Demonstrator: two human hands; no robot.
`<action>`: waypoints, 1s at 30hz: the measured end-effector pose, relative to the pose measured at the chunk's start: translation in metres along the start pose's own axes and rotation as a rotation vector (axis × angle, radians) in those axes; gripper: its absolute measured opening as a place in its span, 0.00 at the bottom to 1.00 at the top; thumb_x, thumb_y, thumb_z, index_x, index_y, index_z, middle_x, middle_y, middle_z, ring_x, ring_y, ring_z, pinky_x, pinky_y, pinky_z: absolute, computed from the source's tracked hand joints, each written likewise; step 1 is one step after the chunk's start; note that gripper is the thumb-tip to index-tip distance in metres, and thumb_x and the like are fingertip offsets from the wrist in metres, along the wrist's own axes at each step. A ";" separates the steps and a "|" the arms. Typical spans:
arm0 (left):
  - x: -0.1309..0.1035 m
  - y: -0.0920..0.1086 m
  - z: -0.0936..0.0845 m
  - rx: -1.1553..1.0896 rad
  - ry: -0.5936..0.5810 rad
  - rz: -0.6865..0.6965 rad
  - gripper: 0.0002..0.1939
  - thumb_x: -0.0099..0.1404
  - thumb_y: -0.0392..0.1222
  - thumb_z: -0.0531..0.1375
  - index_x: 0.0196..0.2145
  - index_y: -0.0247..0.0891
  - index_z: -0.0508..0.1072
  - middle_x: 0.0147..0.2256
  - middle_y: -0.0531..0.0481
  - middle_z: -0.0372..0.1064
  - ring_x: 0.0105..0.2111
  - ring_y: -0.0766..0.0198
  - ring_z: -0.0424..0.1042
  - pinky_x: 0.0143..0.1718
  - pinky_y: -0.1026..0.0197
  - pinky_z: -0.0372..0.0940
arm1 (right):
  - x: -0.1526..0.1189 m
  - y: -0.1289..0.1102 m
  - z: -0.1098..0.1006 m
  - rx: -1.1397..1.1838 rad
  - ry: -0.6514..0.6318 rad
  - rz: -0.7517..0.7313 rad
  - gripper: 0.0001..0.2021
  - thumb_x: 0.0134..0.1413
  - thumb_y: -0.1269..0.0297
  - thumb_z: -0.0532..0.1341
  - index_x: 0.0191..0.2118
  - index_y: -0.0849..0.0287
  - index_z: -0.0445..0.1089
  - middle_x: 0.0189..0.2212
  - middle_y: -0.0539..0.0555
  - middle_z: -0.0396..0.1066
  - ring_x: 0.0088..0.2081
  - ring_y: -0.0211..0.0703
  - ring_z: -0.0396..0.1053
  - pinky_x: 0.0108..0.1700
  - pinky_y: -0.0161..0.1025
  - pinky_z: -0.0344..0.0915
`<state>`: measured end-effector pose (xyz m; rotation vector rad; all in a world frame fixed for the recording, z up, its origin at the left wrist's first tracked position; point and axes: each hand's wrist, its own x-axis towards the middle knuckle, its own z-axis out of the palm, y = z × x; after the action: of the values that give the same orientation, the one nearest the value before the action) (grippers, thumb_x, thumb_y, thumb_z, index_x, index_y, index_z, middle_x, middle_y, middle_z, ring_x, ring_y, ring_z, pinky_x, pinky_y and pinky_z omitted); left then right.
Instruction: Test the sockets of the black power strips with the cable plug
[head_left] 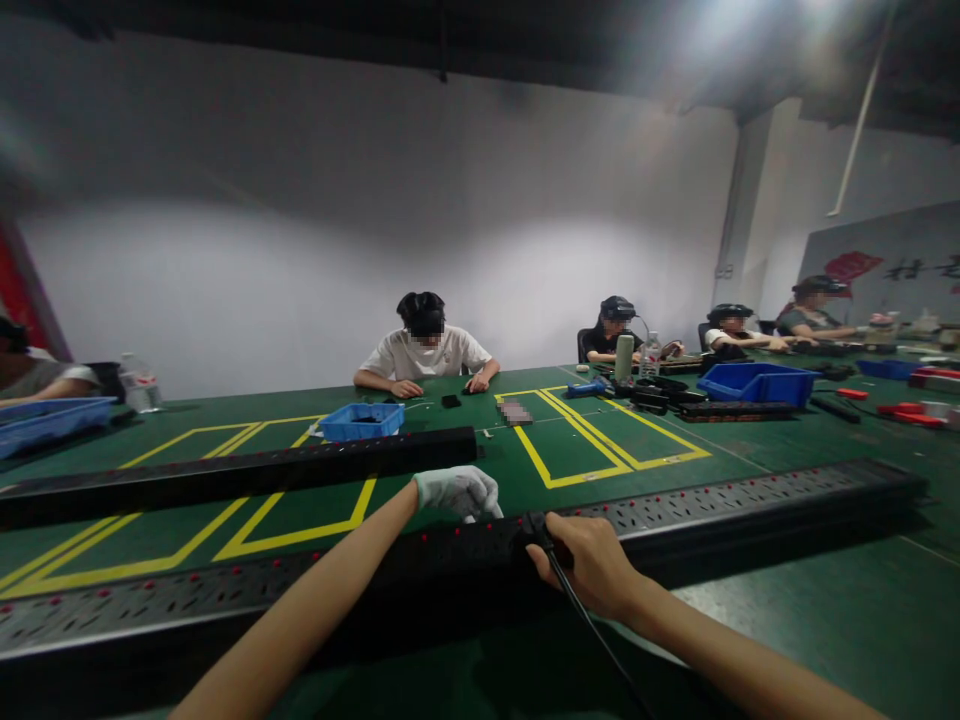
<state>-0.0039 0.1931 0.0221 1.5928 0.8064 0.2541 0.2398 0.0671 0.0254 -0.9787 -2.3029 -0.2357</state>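
A long black metal strip (697, 515) with holes and red dots along its top runs across the table in front of me. My left hand (459, 492), in a white glove, is at the far edge of the strip with its fingers curled down; what they hold, if anything, is hidden. My right hand (589, 560), bare, is closed round a black tool (535, 528) at the strip's top, just right of the gloved hand. A black cable (581, 605) runs from the tool toward me.
A second black strip (247, 475) lies beyond on the green table (795, 610). Blue trays (364, 421) (757, 384), a bottle (140, 385) and a phone-like item (513, 411) stand farther back. A person (426, 350) sits opposite; others sit at the sides.
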 end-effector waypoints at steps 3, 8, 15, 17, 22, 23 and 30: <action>-0.004 0.003 -0.004 -0.016 -0.025 -0.044 0.16 0.51 0.45 0.62 0.37 0.35 0.73 0.40 0.44 0.72 0.25 0.67 0.71 0.24 0.65 0.64 | 0.000 0.000 0.000 0.004 -0.007 -0.002 0.13 0.59 0.58 0.51 0.26 0.58 0.57 0.19 0.49 0.65 0.21 0.34 0.61 0.25 0.31 0.47; -0.009 0.000 -0.010 -0.018 -0.008 -0.081 0.19 0.56 0.51 0.61 0.41 0.35 0.73 0.38 0.44 0.73 0.32 0.64 0.73 0.31 0.64 0.66 | 0.001 0.000 0.001 -0.006 0.001 -0.006 0.13 0.58 0.58 0.51 0.25 0.58 0.56 0.18 0.48 0.64 0.20 0.34 0.59 0.25 0.31 0.46; -0.008 -0.003 -0.016 0.005 0.029 -0.097 0.22 0.62 0.55 0.56 0.42 0.33 0.71 0.42 0.43 0.71 0.40 0.60 0.71 0.41 0.55 0.65 | 0.001 0.001 0.001 -0.014 0.001 -0.012 0.13 0.58 0.58 0.52 0.25 0.58 0.56 0.18 0.48 0.63 0.20 0.34 0.59 0.24 0.32 0.45; -0.007 -0.003 -0.017 0.017 0.038 -0.100 0.25 0.60 0.59 0.55 0.42 0.34 0.72 0.43 0.42 0.71 0.42 0.58 0.71 0.40 0.56 0.65 | 0.001 0.001 0.001 0.001 -0.006 -0.013 0.13 0.58 0.58 0.52 0.25 0.58 0.56 0.18 0.48 0.64 0.20 0.34 0.59 0.24 0.32 0.46; -0.009 -0.001 -0.014 0.110 0.063 -0.095 0.35 0.56 0.69 0.50 0.47 0.37 0.70 0.45 0.39 0.70 0.44 0.53 0.70 0.42 0.53 0.64 | 0.001 0.003 0.003 -0.003 -0.011 -0.009 0.13 0.58 0.58 0.52 0.25 0.58 0.57 0.19 0.48 0.64 0.20 0.34 0.60 0.25 0.31 0.47; -0.010 0.001 -0.013 0.146 0.078 -0.089 0.37 0.56 0.70 0.48 0.49 0.37 0.69 0.46 0.39 0.69 0.45 0.52 0.70 0.43 0.52 0.64 | 0.000 0.003 0.003 -0.007 -0.010 -0.009 0.13 0.58 0.58 0.52 0.25 0.58 0.57 0.19 0.48 0.65 0.20 0.34 0.60 0.25 0.32 0.47; -0.010 0.007 -0.011 0.559 0.336 -0.088 0.46 0.54 0.69 0.52 0.63 0.47 0.42 0.64 0.48 0.37 0.63 0.49 0.37 0.59 0.44 0.39 | 0.000 0.002 0.002 0.009 -0.008 -0.014 0.13 0.58 0.58 0.51 0.26 0.58 0.58 0.19 0.49 0.65 0.21 0.34 0.61 0.25 0.31 0.47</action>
<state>-0.0153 0.1952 0.0337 2.0591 1.2854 0.2487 0.2403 0.0698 0.0237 -0.9605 -2.3165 -0.2274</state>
